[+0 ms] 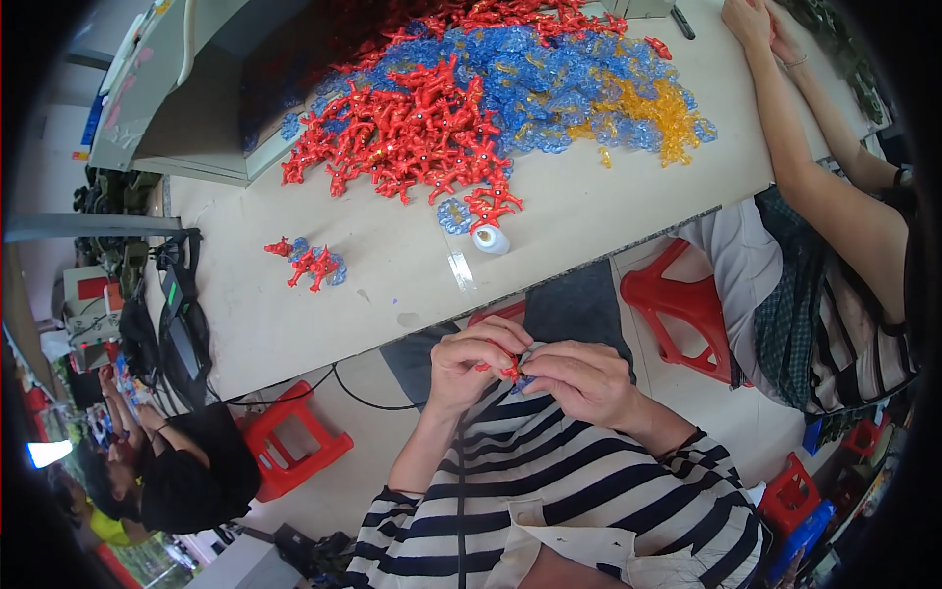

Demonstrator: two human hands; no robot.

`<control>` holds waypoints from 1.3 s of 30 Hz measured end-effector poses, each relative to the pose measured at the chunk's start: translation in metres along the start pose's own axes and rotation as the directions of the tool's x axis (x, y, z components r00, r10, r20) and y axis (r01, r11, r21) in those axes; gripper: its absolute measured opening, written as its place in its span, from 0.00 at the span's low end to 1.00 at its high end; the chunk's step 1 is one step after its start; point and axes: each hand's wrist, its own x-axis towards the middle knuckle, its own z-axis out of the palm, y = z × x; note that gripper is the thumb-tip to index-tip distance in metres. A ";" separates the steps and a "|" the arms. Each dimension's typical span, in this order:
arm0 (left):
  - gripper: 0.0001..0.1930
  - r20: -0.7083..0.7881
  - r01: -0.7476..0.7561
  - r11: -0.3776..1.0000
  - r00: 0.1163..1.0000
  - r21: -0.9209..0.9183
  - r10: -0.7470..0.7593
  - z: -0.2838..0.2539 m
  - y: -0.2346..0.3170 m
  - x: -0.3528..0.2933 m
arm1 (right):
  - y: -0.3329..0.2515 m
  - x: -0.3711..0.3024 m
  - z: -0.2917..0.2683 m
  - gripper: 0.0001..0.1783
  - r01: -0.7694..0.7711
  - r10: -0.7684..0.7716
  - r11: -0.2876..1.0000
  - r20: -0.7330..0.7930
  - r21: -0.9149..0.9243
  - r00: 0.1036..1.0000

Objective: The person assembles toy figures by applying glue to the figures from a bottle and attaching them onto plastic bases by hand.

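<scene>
Close to my striped shirt, my left hand (465,365) pinches a small red plastic figure (510,370). My right hand (586,381) has its fingertips against a small blue piece (523,384) touching the figure's lower side. Fingers cover most of both parts, so I cannot tell how they fit together. On the table, a large heap of red figures (392,137) lies beside clear blue plastic pieces (535,93). A few red figures with blue pieces on or against them (310,263) lie apart at the left. A small white bottle (490,239) stands near the table edge.
Clear yellow pieces (667,113) lie at the heap's right end. A grey metal box (196,108) stands at the back left. Another person's arms (795,147) rest on the table at the right. Red stools (677,299) stand below, and a black cable (358,398) hangs under the edge.
</scene>
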 end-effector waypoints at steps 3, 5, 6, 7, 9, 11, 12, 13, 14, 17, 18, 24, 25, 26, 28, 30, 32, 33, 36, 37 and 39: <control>0.07 0.075 0.006 0.988 0.997 0.155 -0.018 -0.002 0.013 0.003 | 0.001 -0.002 -0.001 0.13 -0.008 0.008 1.000 0.006 0.027 1.000; 0.07 0.099 -0.006 0.987 0.995 0.162 -0.010 -0.002 0.015 0.004 | 0.005 -0.006 -0.001 0.14 -0.001 0.000 0.998 0.007 0.067 1.000; 0.08 0.120 -0.018 0.985 0.993 0.174 -0.003 -0.002 0.014 0.005 | 0.006 -0.007 -0.002 0.14 -0.003 0.002 0.998 0.007 0.061 1.000; 0.08 0.120 -0.020 0.984 0.993 0.175 -0.001 -0.002 0.017 0.005 | 0.005 -0.005 -0.002 0.13 0.001 0.000 0.998 -0.005 0.067 1.000; 0.07 0.117 -0.015 0.971 0.993 0.237 -0.013 -0.001 0.020 0.006 | 0.004 -0.004 -0.001 0.13 0.007 -0.006 0.997 -0.017 0.075 1.000; 0.06 0.109 -0.006 0.970 0.994 0.244 -0.022 0.000 0.020 0.008 | 0.008 -0.005 -0.002 0.13 -0.016 0.018 0.998 -0.026 0.067 1.000; 0.05 0.100 0.006 0.967 0.994 0.254 -0.033 0.001 0.019 0.009 | 0.008 -0.005 -0.002 0.13 -0.016 0.017 0.998 -0.026 0.063 1.000; 0.05 0.100 0.006 0.967 0.995 0.255 -0.032 0.001 0.018 0.008 | 0.008 -0.004 -0.002 0.12 -0.038 0.040 0.997 -0.031 0.068 0.999; 0.04 0.089 0.053 0.980 0.993 0.192 -0.072 0.000 0.015 0.008 | 0.008 -0.004 -0.001 0.11 -0.060 0.063 0.995 -0.037 0.074 0.997; 0.04 -0.011 0.241 0.964 0.970 -0.114 -0.243 0.003 0.007 0.001 | -0.002 0.001 -0.002 0.09 -0.422 0.427 0.871 0.037 0.251 0.903; 0.06 -0.066 0.341 0.867 0.919 -0.362 -0.389 0.004 0.004 -0.004 | -0.004 0.002 -0.001 0.09 -0.418 0.423 0.873 0.038 0.253 0.905; 0.09 0.098 0.374 0.617 0.896 -0.692 -0.433 -0.001 -0.012 -0.011 | -0.001 0.004 -0.003 0.11 -0.595 0.595 0.615 0.190 0.517 0.781; 0.09 0.112 0.373 0.603 0.898 -0.706 -0.424 -0.001 -0.011 -0.011 | -0.001 0.005 -0.003 0.12 -0.589 0.587 0.616 0.195 0.523 0.786; 0.09 0.112 0.371 0.605 0.900 -0.705 -0.422 0.000 -0.008 -0.011 | -0.002 0.005 -0.003 0.12 -0.583 0.578 0.618 0.199 0.527 0.792; 0.09 -0.107 0.323 0.733 0.875 -0.599 -0.473 0.006 0.004 -0.012 | 0.001 0.003 -0.003 0.13 -0.581 0.577 0.643 0.184 0.499 0.796; 0.10 -0.245 0.300 0.932 0.906 -0.205 -0.346 0.012 0.021 -0.008 | 0.006 0.000 -0.006 0.14 -0.582 0.583 0.666 0.161 0.467 0.797; 0.11 -0.318 0.248 0.940 0.933 0.232 -0.168 0.021 0.034 -0.006 | 0.011 -0.002 -0.008 0.15 -0.557 0.570 0.628 0.165 0.544 0.805; 0.13 -0.319 0.199 0.897 0.945 0.395 -0.070 0.026 0.041 -0.005 | 0.013 -0.003 -0.009 0.15 -0.558 0.572 0.627 0.166 0.543 0.804; 0.17 -0.234 0.080 0.741 0.966 0.667 0.106 0.031 0.049 0.000 | 0.018 -0.007 -0.010 0.16 -0.557 0.558 0.629 0.183 0.542 0.809; 0.16 -0.199 0.047 0.706 0.971 0.706 0.134 0.031 0.048 0.000 | 0.019 -0.008 -0.009 0.16 -0.557 0.550 0.623 0.200 0.549 0.811; 0.15 -0.161 0.014 0.668 0.974 0.744 0.158 0.032 0.047 0.001 | 0.020 -0.008 -0.009 0.16 -0.557 0.542 0.615 0.213 0.558 0.813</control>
